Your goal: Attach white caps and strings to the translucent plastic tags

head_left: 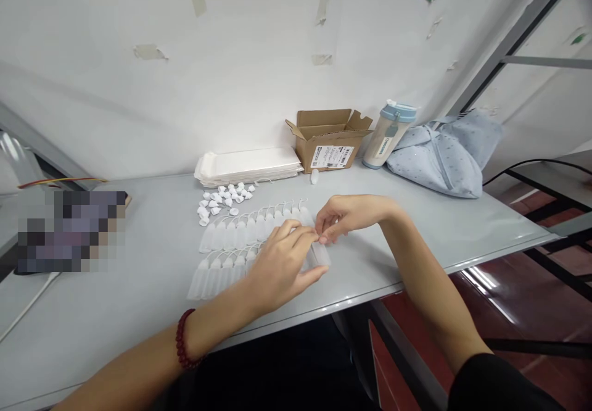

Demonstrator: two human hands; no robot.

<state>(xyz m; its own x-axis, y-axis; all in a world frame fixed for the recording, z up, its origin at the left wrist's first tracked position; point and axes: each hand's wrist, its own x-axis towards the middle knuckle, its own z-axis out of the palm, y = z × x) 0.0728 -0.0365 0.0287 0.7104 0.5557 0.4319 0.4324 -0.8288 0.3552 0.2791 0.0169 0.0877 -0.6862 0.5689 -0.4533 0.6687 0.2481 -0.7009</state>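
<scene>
Two rows of translucent plastic tubes [238, 235] with thin white string loops lie on the grey table. My left hand [284, 263] reaches over the right part of the front row. Its fingers and thumb are closed about a translucent tube [321, 254] at the row's right end. At that tube's upper end, my right hand [346, 216] has its fingertips pinched together, meeting the left fingertips. What the right fingers pinch is too small and hidden to make out. Small white caps [226, 196] are scattered behind the rows. Some front-row tubes are hidden under my left hand.
A stack of white flat trays [250, 167], an open cardboard box [328, 145], a small translucent piece [315, 176], a tumbler [388, 136] and a light blue cloth bag [437, 158] stand along the wall. A pixelated device [69, 232] with a cable lies at left.
</scene>
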